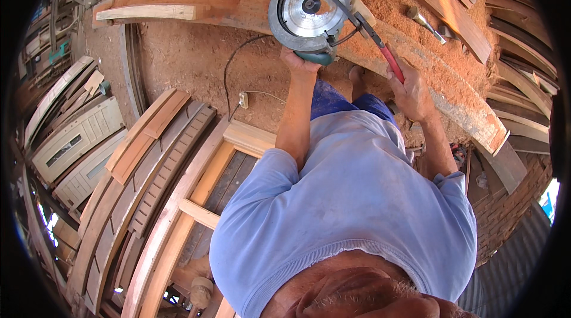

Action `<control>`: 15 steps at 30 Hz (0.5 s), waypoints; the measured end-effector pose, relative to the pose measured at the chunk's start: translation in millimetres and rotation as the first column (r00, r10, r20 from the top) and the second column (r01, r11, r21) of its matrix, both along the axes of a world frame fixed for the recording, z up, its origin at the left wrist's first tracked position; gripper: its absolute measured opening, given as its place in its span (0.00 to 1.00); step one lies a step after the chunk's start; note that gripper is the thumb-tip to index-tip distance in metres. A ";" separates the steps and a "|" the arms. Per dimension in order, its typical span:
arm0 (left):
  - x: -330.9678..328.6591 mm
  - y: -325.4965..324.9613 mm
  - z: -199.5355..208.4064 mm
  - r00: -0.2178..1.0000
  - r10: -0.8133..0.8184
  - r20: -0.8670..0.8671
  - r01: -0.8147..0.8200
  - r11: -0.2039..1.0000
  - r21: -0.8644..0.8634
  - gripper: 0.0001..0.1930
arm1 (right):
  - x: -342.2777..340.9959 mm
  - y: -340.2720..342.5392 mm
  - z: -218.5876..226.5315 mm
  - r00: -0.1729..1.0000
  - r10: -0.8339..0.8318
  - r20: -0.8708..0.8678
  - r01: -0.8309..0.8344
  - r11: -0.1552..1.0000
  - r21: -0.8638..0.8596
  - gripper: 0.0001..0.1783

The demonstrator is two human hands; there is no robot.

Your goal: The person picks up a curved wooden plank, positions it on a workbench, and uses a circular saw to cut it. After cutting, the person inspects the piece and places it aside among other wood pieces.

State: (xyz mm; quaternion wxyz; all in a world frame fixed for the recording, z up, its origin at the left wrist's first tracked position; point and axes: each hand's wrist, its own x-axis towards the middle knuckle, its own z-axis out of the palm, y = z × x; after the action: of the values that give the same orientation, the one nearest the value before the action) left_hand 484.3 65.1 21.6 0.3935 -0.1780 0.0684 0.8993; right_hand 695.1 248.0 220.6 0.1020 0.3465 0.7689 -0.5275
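Note:
My left hand (296, 59) grips the green handle under a circular saw (309, 11), holding it up with the round silver blade facing me. A long tool with a red handle (389, 59) is in my right hand (411, 93); its dark metal end reaches across the blade toward the saw's middle. The saw hangs over a thick curved wooden beam (464, 110) that runs from upper left to lower right. My light blue shirt (351, 211) fills the lower middle of the view.
Sawdust (190, 56) covers the ground. A black cord runs down to a small socket (243, 99). Curved wooden frames (148, 187) and panelled doors (77, 139) lie at the left. More curved boards (517, 38) stack at the right, with a metal hand tool (425, 23) lying near them.

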 end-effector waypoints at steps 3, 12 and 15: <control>-2.0 1.0 0.3 1.000 -0.012 -0.020 0.011 1.000 -0.021 0.24 | -0.4 -0.9 -0.6 1.000 -0.017 0.009 0.017 0.999 -0.033 0.32; -1.8 -0.7 -3.0 1.000 0.013 -0.028 -0.014 0.999 -0.047 0.22 | -4.9 0.7 4.1 0.986 -0.152 0.072 0.155 0.987 -0.032 0.31; -3.2 -1.4 -3.0 0.999 0.005 -0.035 -0.008 0.997 -0.074 0.23 | -0.1 -2.2 -3.1 0.998 -0.057 0.009 0.057 0.998 -0.021 0.31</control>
State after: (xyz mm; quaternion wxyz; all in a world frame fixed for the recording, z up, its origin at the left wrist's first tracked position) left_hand 481.1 63.7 18.6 0.3825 -0.1767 0.1079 0.9005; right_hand 695.0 245.9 217.5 0.0937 0.3694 0.7527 -0.5369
